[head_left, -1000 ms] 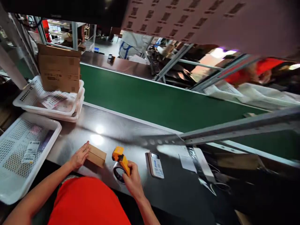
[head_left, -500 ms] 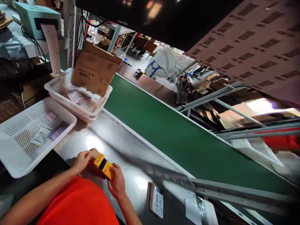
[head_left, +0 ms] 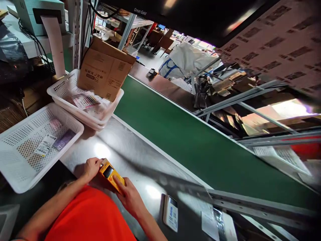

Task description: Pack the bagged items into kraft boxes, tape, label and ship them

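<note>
The yellow tool [head_left: 108,171] is held aslant over the surface [head_left: 122,147], grasped by the fingers of the right hand [head_left: 129,194], with the thumb laid along its top. The left hand [head_left: 92,167] is positioned at the opposite end, fingers curled; whether anything is pinched there cannot be told.

The person's right hand [head_left: 129,195] grips a yellow tool [head_left: 114,177]; the left hand [head_left: 91,168] is curled at its end. Left of the left fingers [head_left: 96,161] sits a white basket [head_left: 15,164]; beyond them, a green belt [head_left: 180,144].
</note>
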A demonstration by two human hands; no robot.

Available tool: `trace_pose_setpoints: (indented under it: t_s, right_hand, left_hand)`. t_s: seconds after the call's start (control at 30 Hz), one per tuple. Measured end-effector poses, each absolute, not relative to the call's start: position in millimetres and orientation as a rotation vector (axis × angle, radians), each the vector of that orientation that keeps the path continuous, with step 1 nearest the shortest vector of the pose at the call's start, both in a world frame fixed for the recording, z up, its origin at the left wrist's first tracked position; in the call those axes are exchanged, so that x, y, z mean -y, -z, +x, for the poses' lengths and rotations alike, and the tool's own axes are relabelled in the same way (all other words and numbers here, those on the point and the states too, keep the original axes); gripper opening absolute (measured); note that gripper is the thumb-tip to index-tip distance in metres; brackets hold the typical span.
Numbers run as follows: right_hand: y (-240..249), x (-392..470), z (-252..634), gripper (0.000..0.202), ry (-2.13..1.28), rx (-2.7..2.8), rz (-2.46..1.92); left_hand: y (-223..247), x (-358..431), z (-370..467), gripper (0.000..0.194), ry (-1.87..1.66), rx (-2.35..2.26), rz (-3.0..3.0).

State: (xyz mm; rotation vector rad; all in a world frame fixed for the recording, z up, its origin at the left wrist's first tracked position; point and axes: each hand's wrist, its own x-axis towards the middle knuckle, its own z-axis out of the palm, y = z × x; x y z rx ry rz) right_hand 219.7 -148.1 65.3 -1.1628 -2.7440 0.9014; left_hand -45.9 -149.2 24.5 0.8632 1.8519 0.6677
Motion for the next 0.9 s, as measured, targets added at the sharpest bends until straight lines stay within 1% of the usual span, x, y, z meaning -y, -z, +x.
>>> trace_pose_setpoints:
  t_s: [0.2,0.4,0.6,0.8,0.9]
  right_hand:
    - [-62.4,148.9,213.0,0.068,-0.874,2.764,-1.371]
    - [-56.7,144.4,203.8,0.064,-0.844,2.801,-1.401]
    - [-62.2,140.9,196.4,0.069,-0.851,2.847,-1.474]
    - [-59.3,138.7,197.2,0.072,-0.899,2.82,-1.48]
    - [-56.8,138.5,198.2,0.071,-0.902,2.8,-1.479]
  left_hand:
    - [-8.8,135.4,-47.9,0.029,-0.561,-1.93,0.958]
    - [8.9,130.4,-49.5,0.029,-0.496,-1.94,1.048]
    - [19.8,135.3,-47.4,0.032,-0.463,-1.933,1.085]
    - [27.8,136.8,-49.0,0.032,-0.403,-1.829,1.197]
    - [31.2,134.0,-55.5,0.037,-0.31,-1.735,1.264]
